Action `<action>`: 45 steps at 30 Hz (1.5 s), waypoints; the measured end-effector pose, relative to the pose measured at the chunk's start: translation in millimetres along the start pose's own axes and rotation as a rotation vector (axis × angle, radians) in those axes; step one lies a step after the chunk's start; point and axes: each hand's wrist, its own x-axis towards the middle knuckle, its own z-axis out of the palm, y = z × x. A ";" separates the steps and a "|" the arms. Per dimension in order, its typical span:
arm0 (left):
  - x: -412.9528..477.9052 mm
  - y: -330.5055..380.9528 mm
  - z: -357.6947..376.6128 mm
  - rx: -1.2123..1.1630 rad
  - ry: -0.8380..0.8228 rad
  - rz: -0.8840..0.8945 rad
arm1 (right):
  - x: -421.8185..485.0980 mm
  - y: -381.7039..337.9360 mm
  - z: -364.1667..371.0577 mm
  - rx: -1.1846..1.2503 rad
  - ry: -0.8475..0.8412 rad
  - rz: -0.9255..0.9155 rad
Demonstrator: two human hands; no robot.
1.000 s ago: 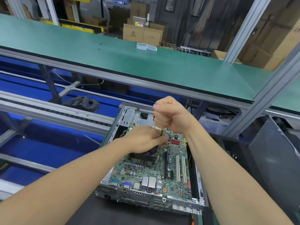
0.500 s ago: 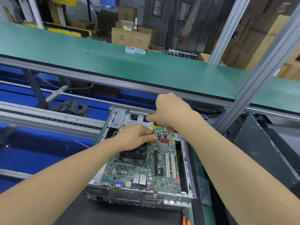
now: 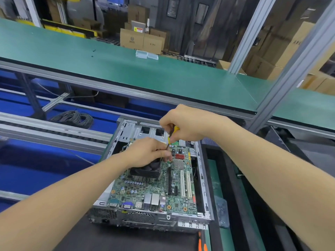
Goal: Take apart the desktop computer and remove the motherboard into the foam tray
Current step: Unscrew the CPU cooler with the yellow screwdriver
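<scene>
1 motherboard [image 3: 145,189], 1 screwdriver [image 3: 175,128], 2 hands [image 3: 146,153] [image 3: 186,125], 2 clear boxes [image 3: 141,54] (far back)

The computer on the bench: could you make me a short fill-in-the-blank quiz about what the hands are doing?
The right hand grips a screwdriver with a black and ____ handle.
The left hand pinches its shaft above the black cooling ____.
The motherboard lies inside the open metal ____.
Missing words: yellow, fan, case.
</scene>
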 end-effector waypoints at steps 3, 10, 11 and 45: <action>0.6 -0.5 0.5 0.003 0.003 0.006 | 0.2 5.7 -3.1 -0.067 -0.018 -0.128; -2.5 0.5 0.3 -0.023 0.049 0.002 | 2.9 1.6 -12.1 -0.071 0.023 -0.166; -2.6 1.6 0.0 -0.016 0.053 0.001 | 1.8 -0.2 -11.9 -0.028 0.068 -0.090; -4.5 3.3 -0.3 0.002 0.045 0.007 | 31.9 -16.9 -8.9 -0.043 -0.301 0.413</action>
